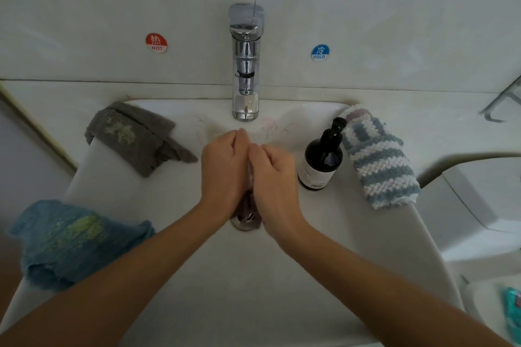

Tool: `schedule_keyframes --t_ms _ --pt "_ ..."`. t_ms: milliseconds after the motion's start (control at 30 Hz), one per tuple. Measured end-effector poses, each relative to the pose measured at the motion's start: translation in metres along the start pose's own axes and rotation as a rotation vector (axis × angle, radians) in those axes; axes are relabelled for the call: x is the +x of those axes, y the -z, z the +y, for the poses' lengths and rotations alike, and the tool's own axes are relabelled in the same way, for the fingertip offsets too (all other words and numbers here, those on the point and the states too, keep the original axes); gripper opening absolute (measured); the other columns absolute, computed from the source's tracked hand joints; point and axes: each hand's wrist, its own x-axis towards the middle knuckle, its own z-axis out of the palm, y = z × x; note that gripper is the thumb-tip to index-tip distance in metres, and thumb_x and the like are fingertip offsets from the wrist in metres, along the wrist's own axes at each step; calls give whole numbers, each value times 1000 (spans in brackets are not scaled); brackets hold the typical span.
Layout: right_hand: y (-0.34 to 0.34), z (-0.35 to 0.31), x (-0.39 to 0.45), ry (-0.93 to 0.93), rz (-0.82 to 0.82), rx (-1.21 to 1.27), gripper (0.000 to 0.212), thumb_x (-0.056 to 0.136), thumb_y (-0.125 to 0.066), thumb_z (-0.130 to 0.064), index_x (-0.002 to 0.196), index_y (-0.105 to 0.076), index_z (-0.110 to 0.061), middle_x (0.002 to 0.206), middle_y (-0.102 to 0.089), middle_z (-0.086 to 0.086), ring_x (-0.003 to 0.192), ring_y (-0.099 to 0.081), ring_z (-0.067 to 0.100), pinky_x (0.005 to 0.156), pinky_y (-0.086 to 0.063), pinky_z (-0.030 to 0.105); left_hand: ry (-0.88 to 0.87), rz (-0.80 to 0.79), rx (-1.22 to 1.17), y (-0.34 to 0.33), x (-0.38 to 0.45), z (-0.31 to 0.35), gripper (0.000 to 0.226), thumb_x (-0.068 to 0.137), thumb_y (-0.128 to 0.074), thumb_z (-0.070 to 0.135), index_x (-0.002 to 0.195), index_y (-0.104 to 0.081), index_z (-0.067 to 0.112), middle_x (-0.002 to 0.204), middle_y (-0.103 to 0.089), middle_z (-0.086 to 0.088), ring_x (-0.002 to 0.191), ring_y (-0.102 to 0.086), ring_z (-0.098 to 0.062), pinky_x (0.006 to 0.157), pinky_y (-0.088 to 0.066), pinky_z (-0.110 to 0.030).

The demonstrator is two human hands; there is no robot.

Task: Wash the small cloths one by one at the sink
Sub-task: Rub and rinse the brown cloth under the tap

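Pale tiled wall behind, round red HOT sticker and blue COLD sticker either side of a chrome mixer tap; below it a white ceramic sink set in a pale counter. Both hands over the middle of the basin, just in front of the spout. Left hand and right hand pressed close together, fingers curled around a small dark purplish cloth, bunched between the palms, its lower end hanging above the drain. Grip is tight and narrow on both sides; most of the cloth is hidden. No water stream can be made out at the spout. Waiting on the rim: a grey stained cloth at the far left corner, a blue cloth with yellow-green marks over the near left edge, a blue-and-white striped knitted cloth along the right edge. A dark pump bottle stands just beside the striped one. Step in hand looks like rubbing or wringing this one cloth. Next move likely calls for wringing it out, setting it apart from the unwashed ones, then taking another.
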Motion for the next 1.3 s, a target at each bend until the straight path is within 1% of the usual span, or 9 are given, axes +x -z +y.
schedule_keyframes --t_ms 100,200,367,533,700,900,1067,1167,1300 --pt "0 6 22 -91 90 43 44 95 -50 -22 53 -38 -21 50 -34 -3 54 -35 17 53 -30 35 -79 -51 27 -3 -26 8 44 98 -46 10 56 -44 22 49 -45 6 47 -44 -4 47 -33 -15" --pt "4 9 24 -143 154 109 37 87 -48 -25 51 -40 -22 52 -38 0 58 -39 20 57 -35 41 -95 -82 12 -12 -33 16 41 98 -46 11 59 -49 20 52 -49 3 49 -47 -6 49 -39 -19" --pt "-1 -6 4 14 28 -17 48 97 -47 -15 51 -38 -21 45 -34 -7 47 -32 9 49 -27 29 -16 4 -46 -2 -6 3 44 100 -42 10 57 -41 17 50 -40 3 46 -39 -7 47 -33 -20" --pt "7 -8 29 -29 164 47 48 99 -46 -13 53 -33 -20 45 -32 -10 48 -31 9 52 -28 32 -92 -59 -60 -10 -36 24 43 101 -42 11 60 -48 21 51 -49 7 49 -49 -2 49 -37 -12" --pt "3 -12 -3 30 -10 -30 47 98 -46 -9 52 -38 -18 43 -33 -12 41 -32 3 42 -29 21 40 1 -95 -1 -1 12 44 99 -44 12 55 -39 16 45 -38 9 44 -34 -4 47 -32 -23" --pt "0 1 24 -9 144 -15 45 99 -46 -20 56 -33 -22 53 -31 -2 57 -31 17 55 -29 38 -58 -83 -32 -3 -31 15 41 100 -43 16 60 -49 20 53 -50 4 49 -50 -3 48 -37 -14" --pt "8 -12 14 24 -172 -144 46 101 -50 -27 56 -46 -18 49 -44 -6 48 -42 11 53 -37 29 -186 -133 174 17 12 -2 38 93 -38 37 59 -42 19 52 -45 1 50 -41 -13 54 -37 -34" --pt "19 -23 23 -70 -192 -137 38 99 -55 -29 64 -50 -14 60 -46 5 59 -45 18 63 -40 33 -276 -224 341 41 25 -5 40 97 -47 41 68 -49 14 56 -49 0 53 -46 -15 54 -37 -32" --pt "37 -23 33 -103 -219 -317 38 95 -58 -29 61 -45 -20 55 -43 -9 56 -43 8 63 -38 29 -239 -350 439 59 36 6 30 93 -56 34 70 -54 15 62 -52 1 60 -49 -11 58 -37 -24"
